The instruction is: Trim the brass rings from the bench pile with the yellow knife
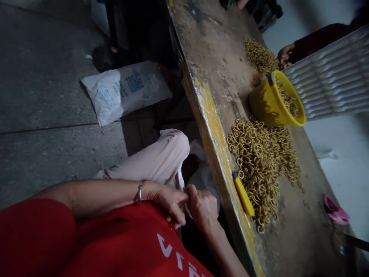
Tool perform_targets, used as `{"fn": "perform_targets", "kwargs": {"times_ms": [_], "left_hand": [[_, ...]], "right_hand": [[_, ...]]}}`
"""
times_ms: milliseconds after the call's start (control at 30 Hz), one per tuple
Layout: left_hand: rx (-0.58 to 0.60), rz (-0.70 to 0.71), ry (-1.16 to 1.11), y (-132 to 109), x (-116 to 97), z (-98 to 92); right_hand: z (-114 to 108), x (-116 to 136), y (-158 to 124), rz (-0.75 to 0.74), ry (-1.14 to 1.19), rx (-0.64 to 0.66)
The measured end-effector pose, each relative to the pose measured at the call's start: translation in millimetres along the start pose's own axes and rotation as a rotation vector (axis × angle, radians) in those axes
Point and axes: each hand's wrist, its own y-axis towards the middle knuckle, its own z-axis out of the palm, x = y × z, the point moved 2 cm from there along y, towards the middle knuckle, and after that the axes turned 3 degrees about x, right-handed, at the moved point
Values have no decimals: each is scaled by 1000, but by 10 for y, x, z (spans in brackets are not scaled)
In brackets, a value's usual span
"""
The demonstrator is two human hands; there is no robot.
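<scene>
My left hand (172, 201), with a silver bracelet (140, 191) at its wrist, is closed in front of my red shirt. Against it sits my right hand (202, 207), curled into a fist; the two meet at the fingertips. Anything pinched between them is hidden. Just right of my hands runs the edge of the worn table (225, 77). On it lies a large heap of gold-coloured rings (259, 161), and a yellow-handled cutter (243, 194) rests on the near side of the heap.
A yellow bucket (263, 102) holding more rings stands tilted in view behind the heap. Farther along are a second ring pile (259, 55) and another person's hand (285, 55). A pink object (336, 211) lies at right. A printed white sack (127, 90) lies on the floor.
</scene>
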Motion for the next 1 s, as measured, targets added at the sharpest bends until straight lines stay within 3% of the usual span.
{"fn": "perform_targets", "kwargs": {"times_ms": [167,400,667,767,867,1000], "left_hand": [[58,16,-10,-21,-12,45],[30,-17,-67,-79,-47,48],[21,-107,2,-135,-89,45],[15,-120,28,-158,-142,46],[-63,-41,-111,-191,-178,20],[-69,95,-397,-239,-200,4]], "right_hand": [[-49,81,-20,-43,14,126],[3,202,22,-95,44,219],[-116,420,199,-36,34,302],[-330,417,220,27,86,218],[-576,294,103,148,245,63],[-733,52,-195,468,491,-342]]}}
